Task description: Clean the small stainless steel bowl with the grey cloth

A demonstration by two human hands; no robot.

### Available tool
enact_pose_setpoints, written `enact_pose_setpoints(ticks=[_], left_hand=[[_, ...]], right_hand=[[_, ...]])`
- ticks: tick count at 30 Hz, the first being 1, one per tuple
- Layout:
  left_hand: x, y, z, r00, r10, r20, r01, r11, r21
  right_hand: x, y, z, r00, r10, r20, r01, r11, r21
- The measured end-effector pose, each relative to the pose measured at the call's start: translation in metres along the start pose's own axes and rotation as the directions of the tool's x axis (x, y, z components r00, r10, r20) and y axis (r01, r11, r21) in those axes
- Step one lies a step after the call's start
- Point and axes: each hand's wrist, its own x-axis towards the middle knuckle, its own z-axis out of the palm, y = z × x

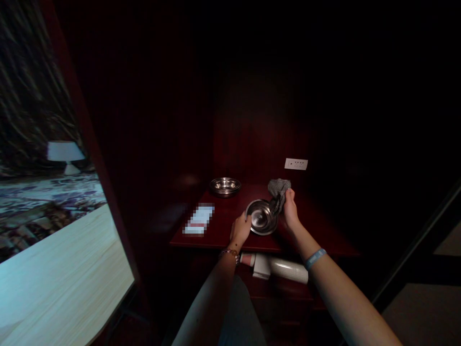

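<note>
My left hand (240,230) is closed on the near left rim of a shiny metal bowl (260,218), its inside turned up toward me. A crumpled grey cloth (279,188) is bunched in my right hand (290,207), just off the bowl's right side. Part of the cloth hangs down at the bowl's right rim; whether it touches the metal I cannot tell. Farther back on the left, a small stack of metal bowls (225,186) stands on the dark red desk (216,240).
A blurred-out white sheet-like item (199,219) lies at the desk's left. Below the desktop are a white patterned roll (288,270) and a white box (261,265). A socket panel (296,164) is on the back wall. Left stand a pale table (72,274) and a lamp (65,151).
</note>
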Motion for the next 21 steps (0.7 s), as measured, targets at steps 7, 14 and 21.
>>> enact_pose_setpoints(ticks=[7,14,21], left_hand=[[-0.003,-0.001,-0.002,1.000,-0.011,0.027,0.013,0.999,-0.042],[-0.001,-0.002,-0.001,0.999,-0.035,0.025,0.036,0.998,-0.042],[-0.001,-0.001,0.000,1.000,-0.019,0.023,0.020,0.999,-0.051]], right_hand=[[-0.019,0.017,0.013,0.959,-0.148,0.241,0.216,0.933,-0.287],[-0.033,0.002,-0.040,0.610,-0.067,0.790,0.702,0.509,-0.498],[-0.022,-0.012,-0.048,0.525,0.117,0.843,0.787,0.309,-0.533]])
